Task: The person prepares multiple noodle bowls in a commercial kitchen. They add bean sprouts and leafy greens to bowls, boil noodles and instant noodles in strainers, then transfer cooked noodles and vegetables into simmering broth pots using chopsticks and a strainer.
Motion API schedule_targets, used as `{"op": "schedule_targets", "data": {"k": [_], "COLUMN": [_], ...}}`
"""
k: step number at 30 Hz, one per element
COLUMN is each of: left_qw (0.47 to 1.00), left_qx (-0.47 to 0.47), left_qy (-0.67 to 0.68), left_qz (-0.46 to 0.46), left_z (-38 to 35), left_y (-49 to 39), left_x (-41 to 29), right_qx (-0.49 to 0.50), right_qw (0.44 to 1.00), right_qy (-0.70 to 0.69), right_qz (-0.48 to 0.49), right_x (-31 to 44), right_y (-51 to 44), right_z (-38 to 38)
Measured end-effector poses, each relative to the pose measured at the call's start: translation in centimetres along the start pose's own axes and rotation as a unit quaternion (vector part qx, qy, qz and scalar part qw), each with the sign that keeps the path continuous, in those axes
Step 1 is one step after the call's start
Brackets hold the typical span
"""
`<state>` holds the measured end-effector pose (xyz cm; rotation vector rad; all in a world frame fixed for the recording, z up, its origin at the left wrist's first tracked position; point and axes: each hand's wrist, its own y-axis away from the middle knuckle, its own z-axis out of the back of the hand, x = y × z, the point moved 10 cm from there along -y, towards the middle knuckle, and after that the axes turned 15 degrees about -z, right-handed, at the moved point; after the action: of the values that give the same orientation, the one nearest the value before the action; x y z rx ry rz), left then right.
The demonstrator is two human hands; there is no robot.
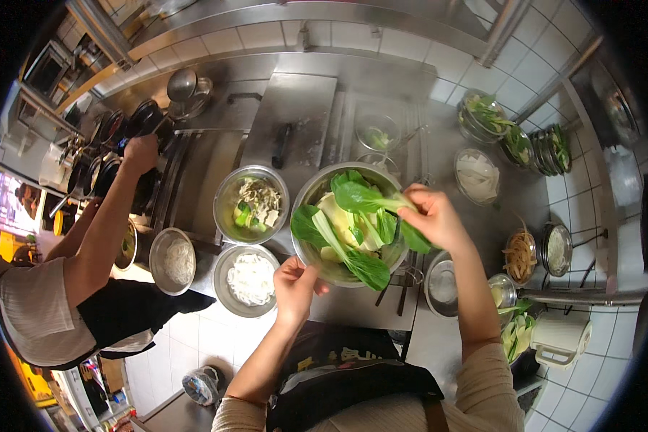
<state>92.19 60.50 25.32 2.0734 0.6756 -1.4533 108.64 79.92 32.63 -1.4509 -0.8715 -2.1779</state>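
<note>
In front of me stands a large metal bowl (298, 251) of bok choy leaves (364, 264) and pale sliced vegetable pieces (330, 208). My right hand (432, 216) pinches a bok choy leaf (356, 197) by its stem above the bowl's right side. Another leaf end (414, 237) hangs just below those fingers. At the bowl's near left rim is my left hand (294, 286), fingers curled; whether it grips the rim is unclear. Left of it sits a bowl (220, 296) of white noodles (251, 278). Behind that, a metal bowl (221, 186) contains mushrooms and greens (256, 202).
At left, a co-worker's hand (140, 154) reaches toward dark pans (144, 116). A metal lid (297, 113) covers part of the counter. Vegetable bowls (483, 116) line the right side. A noodle bowl (156, 254) stands left; a bin (202, 384) is on the floor.
</note>
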Motion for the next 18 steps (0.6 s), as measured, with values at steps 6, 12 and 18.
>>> {"op": "schedule_targets", "data": {"k": [6, 12, 18], "left_qw": [0.995, 0.990, 0.997], "left_qx": [-0.066, -0.092, -0.047], "left_qy": [-0.071, -0.104, -0.064], "left_qz": [-0.004, -0.012, -0.023], "left_z": [5.8, 8.2, 3.7], "left_y": [-2.6, -3.1, -2.2], "left_x": [1.3, 1.1, 1.3], "right_qx": [-0.031, -0.220, -0.160], "right_qw": [0.995, 0.826, 0.873], "right_qy": [0.026, 0.511, 0.431], "right_qz": [-0.089, 0.086, 0.162], "right_x": [-4.5, -0.3, 3.4], "right_y": [-9.1, -11.7, -4.8], "right_z": [2.0, -1.6, -10.7]}}
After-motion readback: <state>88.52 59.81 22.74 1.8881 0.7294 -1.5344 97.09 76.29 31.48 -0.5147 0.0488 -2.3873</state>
